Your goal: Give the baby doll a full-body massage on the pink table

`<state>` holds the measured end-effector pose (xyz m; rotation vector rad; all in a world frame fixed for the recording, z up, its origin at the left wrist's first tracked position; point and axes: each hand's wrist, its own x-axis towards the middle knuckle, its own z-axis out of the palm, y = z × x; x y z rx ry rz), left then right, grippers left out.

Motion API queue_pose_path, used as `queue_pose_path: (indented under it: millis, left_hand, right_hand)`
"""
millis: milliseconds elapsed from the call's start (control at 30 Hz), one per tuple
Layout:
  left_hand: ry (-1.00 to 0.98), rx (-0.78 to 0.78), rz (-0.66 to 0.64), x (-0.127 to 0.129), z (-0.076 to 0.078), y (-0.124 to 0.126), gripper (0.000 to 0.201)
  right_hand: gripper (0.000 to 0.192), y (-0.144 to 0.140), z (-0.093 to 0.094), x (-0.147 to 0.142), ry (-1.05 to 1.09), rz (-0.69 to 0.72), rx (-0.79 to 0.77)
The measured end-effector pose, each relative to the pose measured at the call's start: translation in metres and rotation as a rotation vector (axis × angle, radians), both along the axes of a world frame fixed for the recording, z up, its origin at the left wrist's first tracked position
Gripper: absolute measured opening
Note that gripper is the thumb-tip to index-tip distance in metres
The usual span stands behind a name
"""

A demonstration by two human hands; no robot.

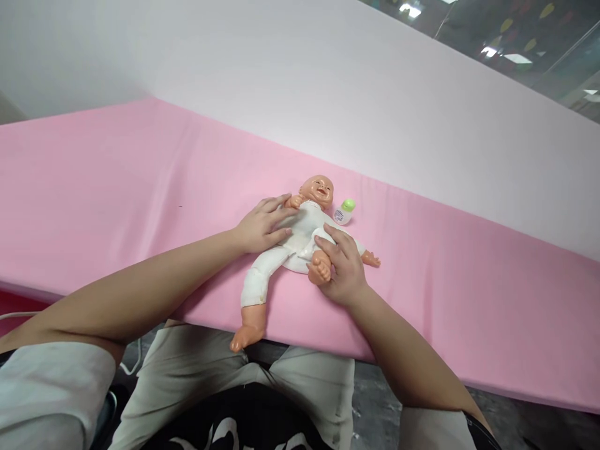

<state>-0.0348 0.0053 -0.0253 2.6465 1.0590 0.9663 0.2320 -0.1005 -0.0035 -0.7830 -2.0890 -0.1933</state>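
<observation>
A baby doll [304, 228] with a white cloth body lies on its back on the pink surface, head away from me. My left hand [265, 225] rests with fingers spread along the doll's side and arm. My right hand [344, 262] is wrapped round the doll's bent leg, close to its bare foot, and presses that leg up toward the belly. The other leg stretches toward me, its foot at the table's front edge. Beside the doll's head lies a small clear bottle [344, 213] with a green cap.
The pink-covered table [469, 287] runs across the view, with a white wall [281, 75] behind it. A window or glass panel [510, 44] shows at upper right. A white cable [134, 359] hangs below the table at left.
</observation>
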Motion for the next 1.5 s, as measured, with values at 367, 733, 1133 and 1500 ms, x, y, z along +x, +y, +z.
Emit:
queue_pose_path:
  millis: [367, 733, 1133, 1500]
  left_hand:
    - [0.025, -0.014, -0.016, 0.005, -0.003, 0.001, 0.058]
    - [-0.301, -0.248, 0.509, -0.022, -0.022, 0.041, 0.08]
    - [-0.359, -0.198, 0.449, -0.028, -0.035, 0.051, 0.077]
    - [-0.011, 0.005, -0.054, 0.002, 0.0, 0.0, 0.067]
  right_hand:
    - [0.064, 0.011, -0.007, 0.0, -0.085, -0.034, -0.184]
    - [0.028, -0.034, 0.001, -0.026, -0.247, 0.376, -0.101]
    - [0.029, -0.038, -0.01, -0.036, -0.344, 0.502, -0.126]
    - [0.06, 0.006, -0.01, 0.001, 0.026, 0.009, -0.046]
